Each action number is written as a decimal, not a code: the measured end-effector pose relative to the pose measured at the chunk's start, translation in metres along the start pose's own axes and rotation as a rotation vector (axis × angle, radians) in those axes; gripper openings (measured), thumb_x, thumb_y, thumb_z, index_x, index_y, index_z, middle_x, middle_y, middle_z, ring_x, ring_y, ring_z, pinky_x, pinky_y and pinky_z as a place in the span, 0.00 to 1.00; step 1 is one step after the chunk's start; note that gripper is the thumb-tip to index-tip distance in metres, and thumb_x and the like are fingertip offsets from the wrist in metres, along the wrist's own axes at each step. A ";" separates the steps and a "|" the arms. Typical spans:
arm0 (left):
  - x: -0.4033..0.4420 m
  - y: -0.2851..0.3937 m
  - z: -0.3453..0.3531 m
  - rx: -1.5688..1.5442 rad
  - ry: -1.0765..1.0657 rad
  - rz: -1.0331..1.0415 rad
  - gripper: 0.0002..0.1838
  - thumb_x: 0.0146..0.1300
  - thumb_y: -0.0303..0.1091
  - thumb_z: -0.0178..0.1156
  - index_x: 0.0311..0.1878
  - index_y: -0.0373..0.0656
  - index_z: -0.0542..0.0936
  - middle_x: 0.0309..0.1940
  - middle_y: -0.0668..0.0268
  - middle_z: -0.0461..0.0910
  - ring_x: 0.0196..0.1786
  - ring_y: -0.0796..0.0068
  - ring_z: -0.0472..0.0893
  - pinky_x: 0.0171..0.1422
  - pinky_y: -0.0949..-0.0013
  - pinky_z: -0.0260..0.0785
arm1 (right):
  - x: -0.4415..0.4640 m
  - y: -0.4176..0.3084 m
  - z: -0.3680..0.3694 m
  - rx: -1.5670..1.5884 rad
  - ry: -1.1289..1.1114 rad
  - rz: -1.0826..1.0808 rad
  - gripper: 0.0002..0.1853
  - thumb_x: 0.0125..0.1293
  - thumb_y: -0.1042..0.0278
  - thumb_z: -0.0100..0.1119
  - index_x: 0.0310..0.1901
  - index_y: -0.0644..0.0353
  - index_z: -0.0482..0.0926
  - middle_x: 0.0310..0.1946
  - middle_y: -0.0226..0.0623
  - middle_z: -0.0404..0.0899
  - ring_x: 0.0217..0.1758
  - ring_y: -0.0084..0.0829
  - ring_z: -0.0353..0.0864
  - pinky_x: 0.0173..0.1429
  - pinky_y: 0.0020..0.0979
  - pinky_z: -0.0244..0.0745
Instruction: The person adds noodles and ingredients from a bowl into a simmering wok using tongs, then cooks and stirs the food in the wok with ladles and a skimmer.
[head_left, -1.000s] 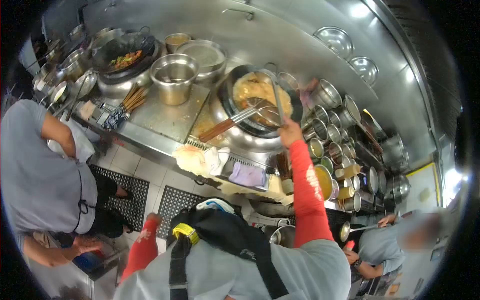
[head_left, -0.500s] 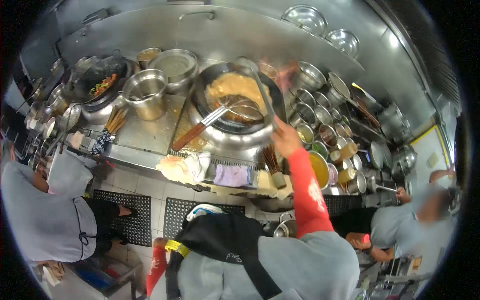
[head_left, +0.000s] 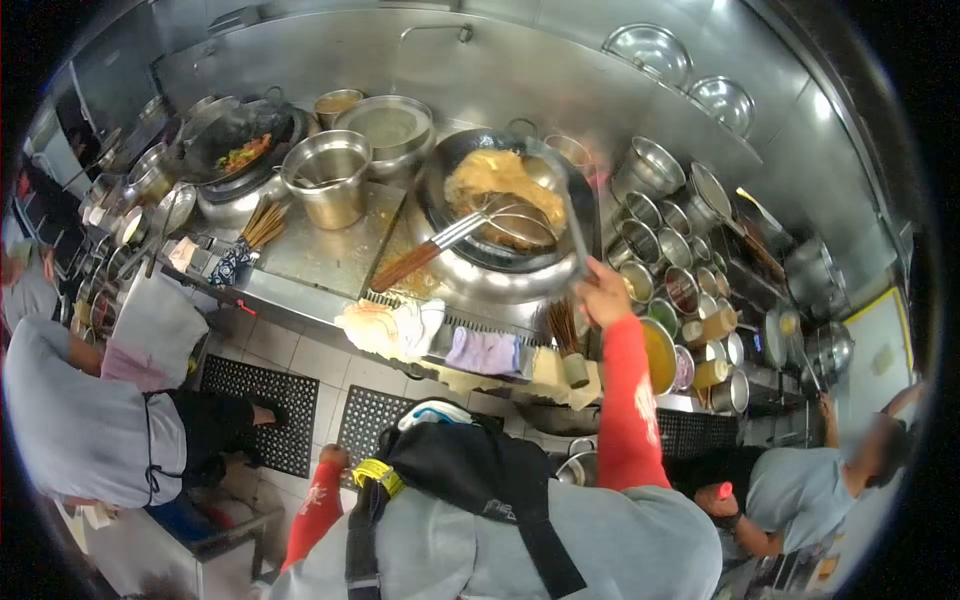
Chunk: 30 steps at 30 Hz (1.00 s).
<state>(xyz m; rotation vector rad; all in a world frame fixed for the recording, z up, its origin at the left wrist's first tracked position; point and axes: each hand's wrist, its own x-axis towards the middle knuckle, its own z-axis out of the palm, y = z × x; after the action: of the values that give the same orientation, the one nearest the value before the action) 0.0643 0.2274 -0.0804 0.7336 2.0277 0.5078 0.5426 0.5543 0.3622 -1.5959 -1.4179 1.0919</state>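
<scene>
My right hand (head_left: 604, 294) is closed around the long handle of a metal ladle (head_left: 575, 225). The ladle's bowl reaches into a black wok (head_left: 440, 215) on the burner, at the far side of foamy golden-brown food (head_left: 490, 172). Across the wok's near rim rests a wire strainer (head_left: 432, 252), its round mesh end over the food and its wooden handle pointing at me. Low beside my body hangs my left hand (head_left: 333, 457), away from the counter; its fingers cannot be made out.
Steel pots (head_left: 328, 180) stand left of the wok, and another wok (head_left: 235, 150) holds colourful food. Folded cloths (head_left: 483, 350) and a bamboo brush (head_left: 566, 335) line the front edge. Several seasoning containers (head_left: 660, 350) crowd the right. Co-workers stand at left (head_left: 95, 420) and right (head_left: 800, 490).
The whole view has shifted, so the counter appears farther right. The ladle's bowl has come down from the wok's far rim into the food area. The strainer stays on the rim.
</scene>
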 end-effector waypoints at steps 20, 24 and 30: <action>0.009 -0.039 0.009 0.239 -0.084 -0.079 0.18 0.52 0.37 0.60 0.44 0.36 0.82 0.40 0.48 0.83 0.44 0.56 0.84 0.52 0.61 0.75 | 0.009 -0.044 0.041 -0.106 -0.180 -0.167 0.33 0.59 0.77 0.56 0.68 0.65 0.61 0.21 0.28 0.71 0.16 0.20 0.69 0.16 0.25 0.61; 0.019 -0.039 0.001 0.958 -0.559 0.351 0.16 0.53 0.36 0.59 0.41 0.35 0.83 0.36 0.49 0.84 0.41 0.58 0.84 0.44 0.63 0.77 | 0.034 -0.032 0.037 -0.139 -0.168 -0.062 0.31 0.58 0.74 0.58 0.66 0.62 0.66 0.21 0.32 0.74 0.17 0.22 0.71 0.22 0.27 0.66; 0.035 -0.043 0.002 0.343 0.025 0.164 0.15 0.53 0.37 0.58 0.37 0.37 0.84 0.34 0.49 0.84 0.41 0.57 0.84 0.49 0.62 0.76 | 0.042 -0.008 0.036 -0.312 -0.011 -0.348 0.31 0.58 0.75 0.58 0.65 0.61 0.67 0.26 0.39 0.78 0.20 0.27 0.75 0.25 0.30 0.71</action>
<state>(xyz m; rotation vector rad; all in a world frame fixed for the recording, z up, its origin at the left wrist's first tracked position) 0.0382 0.2191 -0.1289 1.1110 2.1139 0.2633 0.5073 0.5963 0.3508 -1.4718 -1.8601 0.7017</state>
